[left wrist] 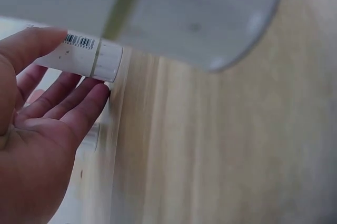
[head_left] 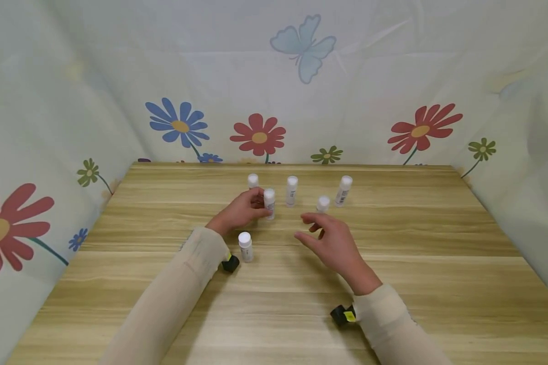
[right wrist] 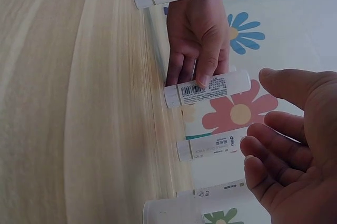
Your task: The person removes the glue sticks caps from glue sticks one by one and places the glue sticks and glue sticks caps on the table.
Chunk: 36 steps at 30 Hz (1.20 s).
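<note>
Between the thumb and fingers of my left hand [head_left: 242,209] is an upright white glue stick [head_left: 269,198], its barcode label showing in the right wrist view. The thumb lies on the label side, fingers behind. My right hand [head_left: 332,245] holds nothing; its fingers are loosely bent, thumb apart, just in front of a glue stick [head_left: 322,203] partly hidden by the hand. Another glue stick [head_left: 253,180] stands behind the left hand, partly covered. A nearer one [head_left: 245,247] stands beside the left wrist and looms large in the left wrist view.
Two more glue sticks stand upright farther back, one at the middle [head_left: 292,191] and one to the right [head_left: 344,191]. The wooden table [head_left: 415,228] ends at a flower-printed curtain [head_left: 347,91] behind and at both sides.
</note>
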### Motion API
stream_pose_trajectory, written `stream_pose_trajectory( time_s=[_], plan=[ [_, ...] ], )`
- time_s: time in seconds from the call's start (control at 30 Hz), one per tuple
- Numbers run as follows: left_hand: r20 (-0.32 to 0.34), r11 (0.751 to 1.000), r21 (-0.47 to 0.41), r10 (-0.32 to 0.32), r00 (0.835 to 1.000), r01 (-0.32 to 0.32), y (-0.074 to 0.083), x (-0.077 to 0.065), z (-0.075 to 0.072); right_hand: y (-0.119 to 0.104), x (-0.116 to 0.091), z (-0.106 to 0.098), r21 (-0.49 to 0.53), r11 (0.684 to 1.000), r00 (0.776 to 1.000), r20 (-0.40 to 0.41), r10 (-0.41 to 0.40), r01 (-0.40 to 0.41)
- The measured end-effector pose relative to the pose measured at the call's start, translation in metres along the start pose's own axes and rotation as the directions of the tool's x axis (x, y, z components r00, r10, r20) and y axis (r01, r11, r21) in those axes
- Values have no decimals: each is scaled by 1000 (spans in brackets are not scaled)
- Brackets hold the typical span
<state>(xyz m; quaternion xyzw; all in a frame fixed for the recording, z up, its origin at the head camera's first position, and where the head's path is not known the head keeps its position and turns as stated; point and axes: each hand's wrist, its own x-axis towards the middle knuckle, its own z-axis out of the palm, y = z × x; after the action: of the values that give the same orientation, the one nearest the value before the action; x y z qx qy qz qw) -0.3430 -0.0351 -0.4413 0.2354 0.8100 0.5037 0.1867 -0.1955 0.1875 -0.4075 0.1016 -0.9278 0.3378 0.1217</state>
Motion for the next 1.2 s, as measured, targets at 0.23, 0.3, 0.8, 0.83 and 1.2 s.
stream_pose_trajectory(
  time_s=[0.23, 0.3, 0.8, 0.83, 1.2],
  plan=[
    [-9, 1000, 4, 21, 1000, -21, 2, -5, 0, -3, 0, -1, 0, 1000, 1000, 1, 2, -2],
    [-12, 1000, 7, 21, 1000, -20, 4, -8, 0, -3, 0, -1, 1, 1000, 1000, 1, 1, -1],
    [-26, 1000, 15, 25, 999, -24, 17, -24, -8, -9, -2, -5, 13, 1000, 1000, -8, -15, 15],
    [-24, 999, 14, 32, 999, -32, 19, -26, -9, -10, -2, -6, 12, 1000, 1000, -8, -16, 16],
    [-6, 995, 40, 90, 996, -90, 36, -40, -11, -20, -4, -12, 25, 999, 999, -33, -29, 30]
  ],
)
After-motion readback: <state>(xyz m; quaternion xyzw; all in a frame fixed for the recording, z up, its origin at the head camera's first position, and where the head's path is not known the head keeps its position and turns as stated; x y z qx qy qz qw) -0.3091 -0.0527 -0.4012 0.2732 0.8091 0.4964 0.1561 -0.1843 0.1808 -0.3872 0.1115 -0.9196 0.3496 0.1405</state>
